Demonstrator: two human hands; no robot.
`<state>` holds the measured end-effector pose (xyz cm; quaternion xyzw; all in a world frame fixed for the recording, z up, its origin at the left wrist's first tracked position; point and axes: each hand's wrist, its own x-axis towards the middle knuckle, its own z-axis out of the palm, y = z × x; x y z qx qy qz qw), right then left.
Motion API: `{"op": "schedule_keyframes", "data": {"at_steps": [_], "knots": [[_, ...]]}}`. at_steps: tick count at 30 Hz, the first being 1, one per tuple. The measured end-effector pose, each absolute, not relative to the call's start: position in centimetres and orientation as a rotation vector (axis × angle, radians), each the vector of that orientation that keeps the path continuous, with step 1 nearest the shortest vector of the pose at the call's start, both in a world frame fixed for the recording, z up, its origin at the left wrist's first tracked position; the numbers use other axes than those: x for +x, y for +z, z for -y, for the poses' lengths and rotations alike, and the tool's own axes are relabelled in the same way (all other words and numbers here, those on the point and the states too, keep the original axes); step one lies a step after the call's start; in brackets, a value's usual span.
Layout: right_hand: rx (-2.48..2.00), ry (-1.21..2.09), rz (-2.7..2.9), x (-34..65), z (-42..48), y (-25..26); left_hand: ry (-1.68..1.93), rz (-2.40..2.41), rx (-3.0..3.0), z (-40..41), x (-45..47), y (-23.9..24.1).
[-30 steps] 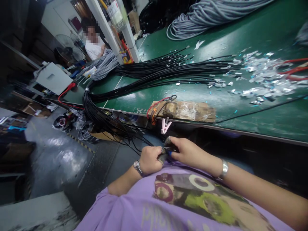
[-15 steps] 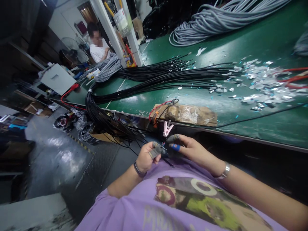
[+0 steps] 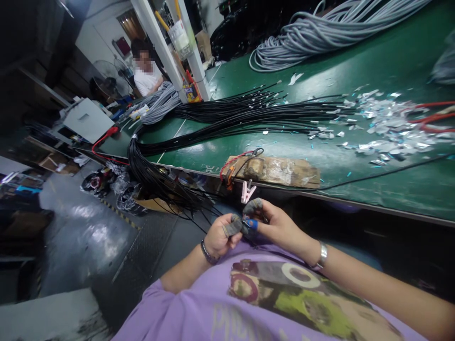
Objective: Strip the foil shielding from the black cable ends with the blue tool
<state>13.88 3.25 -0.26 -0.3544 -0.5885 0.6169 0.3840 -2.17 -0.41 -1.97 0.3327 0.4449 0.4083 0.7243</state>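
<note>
My left hand [image 3: 221, 233], with grey covers on its thumb and finger, is closed on the end of a black cable in front of my shirt. My right hand [image 3: 267, 219] wears grey finger covers and a blue thumb wrap. Its thumb meets the left fingertips and pinches at the thin wires of that cable end, which the fingers now mostly hide. More black cables [image 3: 152, 170] hang in a bundle over the bench edge on the left. Just above my hands, a pink clothespin [image 3: 248, 192] is fixed at the edge.
A wooden block [image 3: 291, 173] lies along the front edge of the green bench [image 3: 377, 189]. Foil and blue scraps [image 3: 394, 118] are scattered on the right. Coiled grey cable [image 3: 305, 40] lies at the back. Another person [image 3: 146, 76] sits beyond a white post [image 3: 158, 42].
My right hand has moved left and down to my left fingertips, closing on the coloured wires seen there before. My left hand stays nearly in place. The view has shifted slightly.
</note>
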Motion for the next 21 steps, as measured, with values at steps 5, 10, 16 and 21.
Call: {"op": "schedule_keyframes", "data": {"at_steps": [5,10,16,21], "knots": [[-0.918,1.562,1.494,14.1,-3.2,-0.3,0.985,-1.231,0.987,0.4,-1.9,-1.6],[-0.983,1.586,1.414,14.0,-3.1,-0.7,1.140,-1.445,1.598,0.9,-2.5,-1.2],[-0.971,1.617,1.384,13.5,-3.1,-0.9,1.240,-1.619,2.086,1.1,-3.5,-2.9],[-0.965,1.567,1.394,13.2,-3.3,-0.7,1.302,-1.578,2.333,0.8,-3.6,-3.2]]}}
